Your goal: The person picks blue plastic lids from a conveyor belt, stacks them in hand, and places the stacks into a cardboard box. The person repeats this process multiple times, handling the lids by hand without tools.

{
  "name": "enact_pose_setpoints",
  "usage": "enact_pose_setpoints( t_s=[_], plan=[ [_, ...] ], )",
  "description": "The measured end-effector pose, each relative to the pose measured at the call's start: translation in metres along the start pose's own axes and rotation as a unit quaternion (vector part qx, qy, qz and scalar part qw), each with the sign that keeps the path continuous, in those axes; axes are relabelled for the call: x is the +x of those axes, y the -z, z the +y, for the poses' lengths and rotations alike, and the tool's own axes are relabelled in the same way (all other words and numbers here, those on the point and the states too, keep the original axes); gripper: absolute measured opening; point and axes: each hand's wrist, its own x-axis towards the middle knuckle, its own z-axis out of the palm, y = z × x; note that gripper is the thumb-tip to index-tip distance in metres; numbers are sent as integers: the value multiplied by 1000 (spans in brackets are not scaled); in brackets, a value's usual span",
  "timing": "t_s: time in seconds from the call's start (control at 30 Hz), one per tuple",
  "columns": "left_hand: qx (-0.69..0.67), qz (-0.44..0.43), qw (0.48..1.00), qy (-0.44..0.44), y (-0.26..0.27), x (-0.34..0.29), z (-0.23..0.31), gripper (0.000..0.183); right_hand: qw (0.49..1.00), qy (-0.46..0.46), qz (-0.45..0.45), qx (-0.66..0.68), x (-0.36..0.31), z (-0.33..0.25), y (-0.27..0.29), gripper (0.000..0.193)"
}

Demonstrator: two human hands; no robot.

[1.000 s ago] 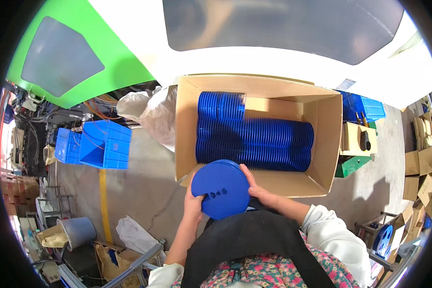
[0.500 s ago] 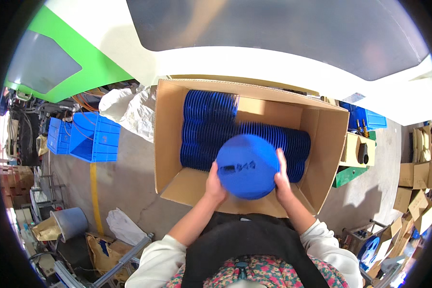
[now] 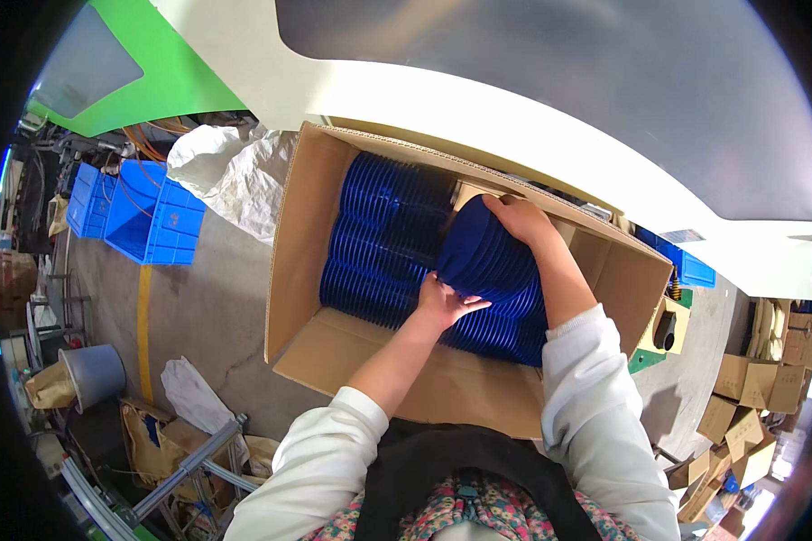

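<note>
A tilted stack of round blue discs (image 3: 492,252) is held between my two hands inside an open cardboard box (image 3: 296,243). My left hand (image 3: 444,302) supports the stack from its near lower side, thumb up and fingers stretched beneath it. Over the far upper edge curls my right hand (image 3: 521,219), its fingertips partly hidden behind the discs. Rows of similar blue discs (image 3: 370,284) stand on edge, packed in the left part of the box. More discs (image 3: 501,335) lie in a row along the near side, partly covered by the held stack.
A white and green machine (image 3: 352,95) with a dark panel borders the box's far side. Blue bins (image 3: 158,221) and a crumpled white sack (image 3: 235,180) lie to the left. A metal frame (image 3: 189,464) stands near left; cardboard boxes (image 3: 749,383) are piled at right.
The discs have moved from above the box's near edge, face up, to a tilted position inside it. My right hand has shifted to their far edge. The view has turned slightly.
</note>
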Motion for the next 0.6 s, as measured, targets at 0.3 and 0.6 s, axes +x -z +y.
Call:
enact_pose_setpoints(
  t_s=[0.3, 0.6],
  plan=[
    [-118, 7, 993, -8, 9, 9, 2, 73, 996, 73, -1, -59, 37, -29, -16, 76],
    [-160, 4, 987, -4, 10, 11, 10, 78, 995, -14, -24, -100, 68, -31, -36, 77]
  ],
)
